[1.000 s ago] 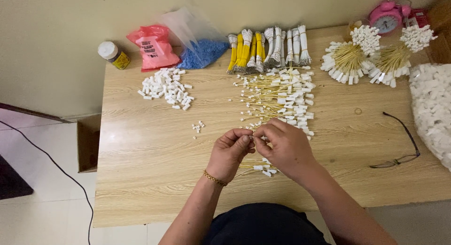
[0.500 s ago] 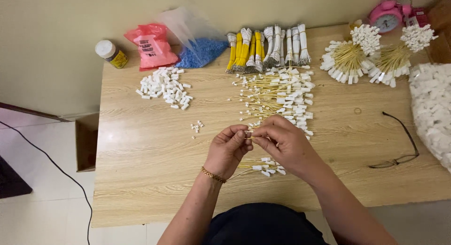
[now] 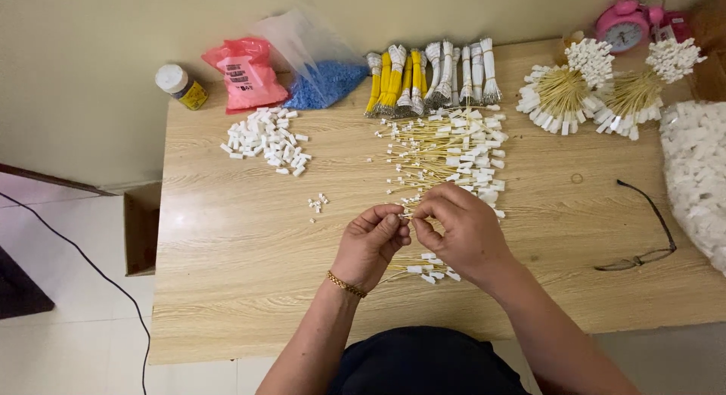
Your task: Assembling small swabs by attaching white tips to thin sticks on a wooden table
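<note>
Both hands meet over the middle of the wooden table [image 3: 227,289]. The left hand [image 3: 370,244] and the right hand [image 3: 461,232] press fingertip to fingertip, pinching a small white connector [image 3: 405,213] on a thin yellow wire between them; the piece is so small that which fingers bear on it is hard to tell. It sits just below the near edge of the loose spread of wires [image 3: 446,149], which fans out toward the far side. Under the right palm lie a few finished pieces [image 3: 431,270], close to the wrist.

To the left of the hands the tabletop is open wood down to the near edge, broken only by a few stray connectors [image 3: 318,203]. Farther back on that side sits a pile of white connectors [image 3: 265,138]. Along the far edge, by the wall, stand a small bottle [image 3: 180,85], a red bag [image 3: 246,73], a clear bag of blue bits [image 3: 321,69] and bundled wires [image 3: 431,77]. Toward the far right corner lie two fanned bunches [image 3: 597,88] and a pink clock [image 3: 624,28]. A white heap [image 3: 696,168] crowds the right edge, and glasses [image 3: 643,228] lie well right of the right hand, with bare wood between them.
</note>
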